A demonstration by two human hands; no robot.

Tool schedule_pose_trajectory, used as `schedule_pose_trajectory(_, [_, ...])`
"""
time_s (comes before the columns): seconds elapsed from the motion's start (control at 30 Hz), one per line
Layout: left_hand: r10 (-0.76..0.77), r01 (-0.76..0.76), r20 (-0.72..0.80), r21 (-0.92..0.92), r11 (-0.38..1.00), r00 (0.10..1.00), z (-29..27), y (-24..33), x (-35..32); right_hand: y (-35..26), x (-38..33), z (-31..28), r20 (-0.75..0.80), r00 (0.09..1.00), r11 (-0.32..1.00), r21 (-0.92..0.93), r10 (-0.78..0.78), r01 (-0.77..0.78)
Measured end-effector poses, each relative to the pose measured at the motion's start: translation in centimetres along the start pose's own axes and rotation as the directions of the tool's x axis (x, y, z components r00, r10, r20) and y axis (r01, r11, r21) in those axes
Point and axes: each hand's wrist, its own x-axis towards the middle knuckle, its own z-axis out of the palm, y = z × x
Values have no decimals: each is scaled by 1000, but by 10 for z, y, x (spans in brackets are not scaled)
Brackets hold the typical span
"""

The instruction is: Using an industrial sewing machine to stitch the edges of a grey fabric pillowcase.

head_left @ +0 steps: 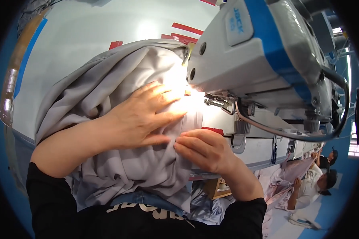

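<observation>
left hand (141, 119): we see it spread flat on the grey fabric (119, 103), fingers (169, 95) stretched out toward the needle area, pressing the cloth down and gripping nothing;
right hand (205, 150): just near of the left one, its fingers curled and pinched onto a fold or edge of the same fabric; the tips are partly hidden, so we cannot tell how much cloth they hold;
grey fabric: bunched in a big heap across the white desk (87, 36), spilling over the near edge into our lap; one part runs right, under the head of the sewing machine (263, 55);
sewing machine: white and blue, on the right; its lamp throws a strong glare on the cloth at the presser foot (217, 100), so the needle itself is washed out;
step in hand: we judge that a seam is being lined up or fed at the foot, one hand flattening, the other guiding the edge;
next move: we judge it calls for keeping the edge straight and the fingers apart from the needle;
containers: a small wooden box (217, 187) shows below the desk; its contents are too hidden to tell;
far right: other people sit low with pale cloth (287, 175);
</observation>
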Motion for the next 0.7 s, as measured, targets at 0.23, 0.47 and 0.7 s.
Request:
schedule_pose_trajectory(0.23, [-60, 62, 212, 0, 998, 975, 4, 5, 0, 3, -6, -8, 88, 996, 996, 90, -17, 9])
schedule_pose_trajectory(0.47, [-45, 59, 197, -65, 996, 979, 6, 4, 11, 10, -10, -9, 130, 991, 999, 47, 9, -15])
schedule_pose_trajectory(0.7, [0, 23, 208, -107, 994, 978, 5, -4, 25, 13, -12, -12, 120, 990, 994, 77, 73, -82])
